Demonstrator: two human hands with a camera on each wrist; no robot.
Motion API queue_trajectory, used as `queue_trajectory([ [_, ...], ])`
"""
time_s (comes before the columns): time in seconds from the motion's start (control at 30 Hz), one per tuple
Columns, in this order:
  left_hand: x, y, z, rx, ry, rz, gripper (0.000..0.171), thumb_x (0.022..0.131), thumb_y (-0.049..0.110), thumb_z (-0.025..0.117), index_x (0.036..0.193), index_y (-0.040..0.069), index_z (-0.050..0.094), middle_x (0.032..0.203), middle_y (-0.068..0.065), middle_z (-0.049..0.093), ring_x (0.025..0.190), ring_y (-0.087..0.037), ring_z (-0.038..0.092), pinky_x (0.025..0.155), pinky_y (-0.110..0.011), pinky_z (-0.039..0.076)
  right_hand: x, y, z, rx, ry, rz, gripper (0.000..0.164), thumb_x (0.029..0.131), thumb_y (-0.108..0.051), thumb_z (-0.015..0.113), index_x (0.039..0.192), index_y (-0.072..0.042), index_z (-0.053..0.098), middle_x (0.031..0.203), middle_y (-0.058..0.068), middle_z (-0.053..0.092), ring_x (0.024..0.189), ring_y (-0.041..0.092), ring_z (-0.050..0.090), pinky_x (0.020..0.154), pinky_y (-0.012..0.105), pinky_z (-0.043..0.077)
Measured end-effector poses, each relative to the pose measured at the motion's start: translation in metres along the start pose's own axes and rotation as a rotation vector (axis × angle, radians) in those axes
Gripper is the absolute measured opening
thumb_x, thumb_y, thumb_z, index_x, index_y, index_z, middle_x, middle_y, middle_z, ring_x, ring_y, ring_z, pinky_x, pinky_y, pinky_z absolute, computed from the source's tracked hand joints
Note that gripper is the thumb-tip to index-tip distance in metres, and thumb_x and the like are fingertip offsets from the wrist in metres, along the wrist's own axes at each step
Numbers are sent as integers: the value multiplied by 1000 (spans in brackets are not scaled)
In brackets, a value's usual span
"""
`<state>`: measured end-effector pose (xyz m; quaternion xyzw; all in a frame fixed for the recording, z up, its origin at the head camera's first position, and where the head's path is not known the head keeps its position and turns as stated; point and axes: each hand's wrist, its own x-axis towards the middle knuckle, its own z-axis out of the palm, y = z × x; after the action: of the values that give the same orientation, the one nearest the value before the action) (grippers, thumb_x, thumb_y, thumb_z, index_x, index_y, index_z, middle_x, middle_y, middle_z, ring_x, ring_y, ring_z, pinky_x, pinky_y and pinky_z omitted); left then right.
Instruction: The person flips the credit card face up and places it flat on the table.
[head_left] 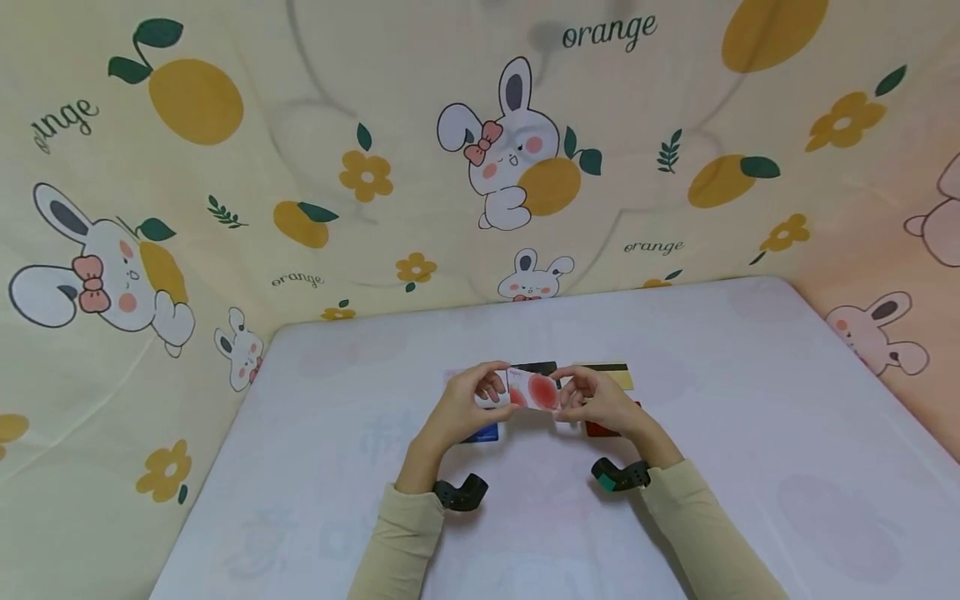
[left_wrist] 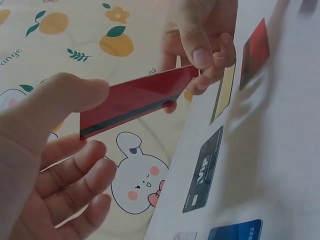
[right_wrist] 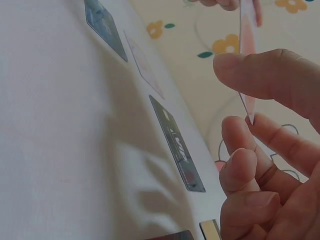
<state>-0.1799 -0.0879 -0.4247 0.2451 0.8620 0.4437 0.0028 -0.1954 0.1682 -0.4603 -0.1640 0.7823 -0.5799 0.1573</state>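
Both hands hold one bank-style card (head_left: 534, 390) in the air over the table. My left hand (head_left: 467, 398) pinches its left end between thumb and fingers, and my right hand (head_left: 606, 402) pinches the right end. In the head view, the card's face is white with red round shapes. The left wrist view shows a red face with a dark stripe (left_wrist: 135, 117) along its lower edge. Seen from the right wrist, the card (right_wrist: 247, 42) is nearly edge-on. Beneath the hands lie a black VIP card (left_wrist: 203, 170), a yellow card (head_left: 621, 377) and a blue card (head_left: 483, 433).
A red card (left_wrist: 255, 52) lies beside the yellow one, and a pale card (right_wrist: 143, 65) lies between the blue and black ones. The white table (head_left: 337, 467) meets a patterned cloth wall (head_left: 420, 108) at the back. Each wrist wears a dark camera band (head_left: 461, 493).
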Motion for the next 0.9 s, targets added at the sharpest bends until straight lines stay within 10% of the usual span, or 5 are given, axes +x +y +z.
queue_trajectory([
  [0.9, -1, -8, 1, 24, -62, -68, 52, 79, 14, 79, 126, 6, 59, 86, -13, 64, 72, -12, 53, 66, -15, 44, -2, 0, -7, -42, 6, -13, 58, 76, -4, 79, 127, 3, 52, 84, 20, 59, 62, 7, 50, 59, 17, 46],
])
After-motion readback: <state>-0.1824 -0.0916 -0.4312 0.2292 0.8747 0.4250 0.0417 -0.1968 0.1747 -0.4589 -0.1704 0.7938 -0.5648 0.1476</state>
